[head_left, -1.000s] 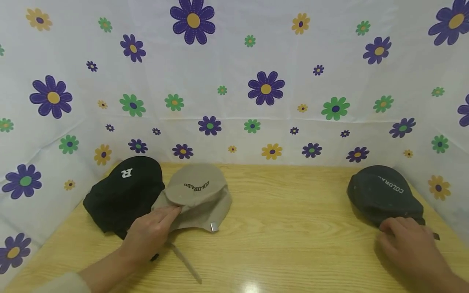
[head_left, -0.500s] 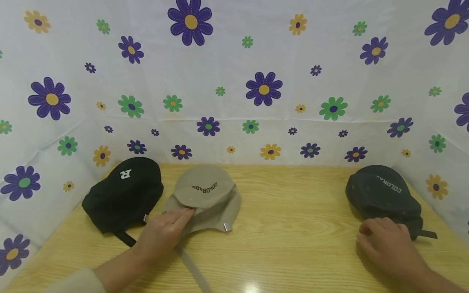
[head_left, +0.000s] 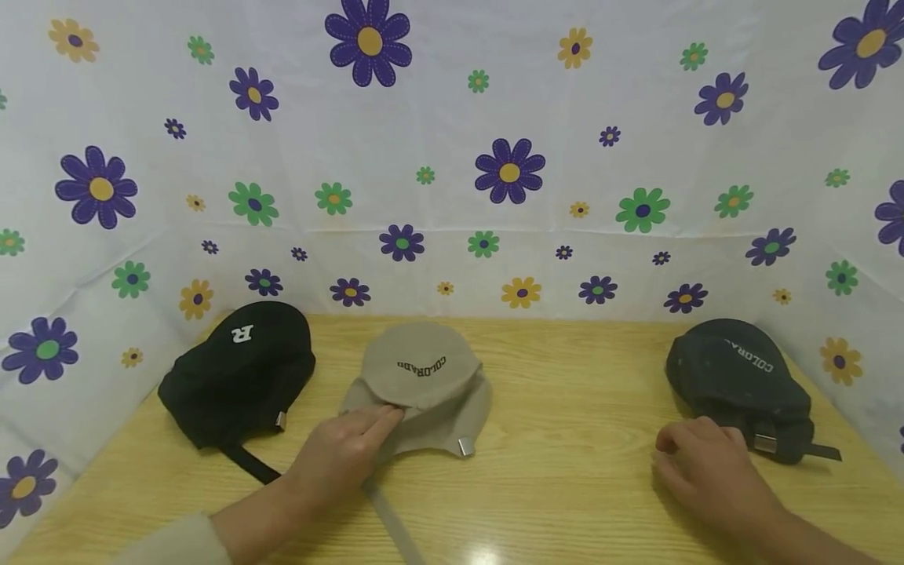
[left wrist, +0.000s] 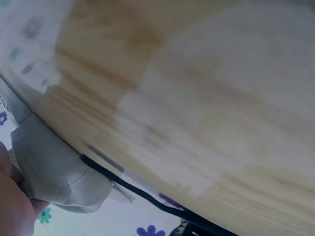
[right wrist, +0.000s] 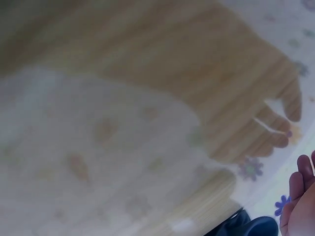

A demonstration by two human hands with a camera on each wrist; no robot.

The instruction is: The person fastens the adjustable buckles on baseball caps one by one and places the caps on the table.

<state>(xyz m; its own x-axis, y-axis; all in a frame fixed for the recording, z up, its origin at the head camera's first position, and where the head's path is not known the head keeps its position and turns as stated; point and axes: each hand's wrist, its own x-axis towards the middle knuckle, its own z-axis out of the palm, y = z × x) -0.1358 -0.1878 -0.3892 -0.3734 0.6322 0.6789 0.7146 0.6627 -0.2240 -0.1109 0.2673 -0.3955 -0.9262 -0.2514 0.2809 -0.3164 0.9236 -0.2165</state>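
Note:
My left hand [head_left: 339,455] pinches the edge of a beige cap [head_left: 424,357] lettered COLORADO, left of the table's middle. The cap's strap trails toward the near edge. Part of the cap [left wrist: 59,169] and some of the hand [left wrist: 15,209] show at the lower left of the left wrist view. On the right, my right hand [head_left: 713,475] hovers or rests near the table with loosely curled fingers and nothing visible in them. Just beyond it lies a dark grey cap [head_left: 741,392] with similar lettering; whether they touch is unclear. The right wrist view catches a few fingers [right wrist: 298,184].
A black cap [head_left: 240,377] with a white R lies at the far left, its strap reaching toward my left forearm. All three caps are on a light wooden table [head_left: 558,439]. White flowered cloth [head_left: 452,118] stands behind and along both sides.
The beige cap has slid right, away from the black cap, with my left hand pinching it. My right hand has come away leftward from the dark grey cap, uncovering its buckle and strap.

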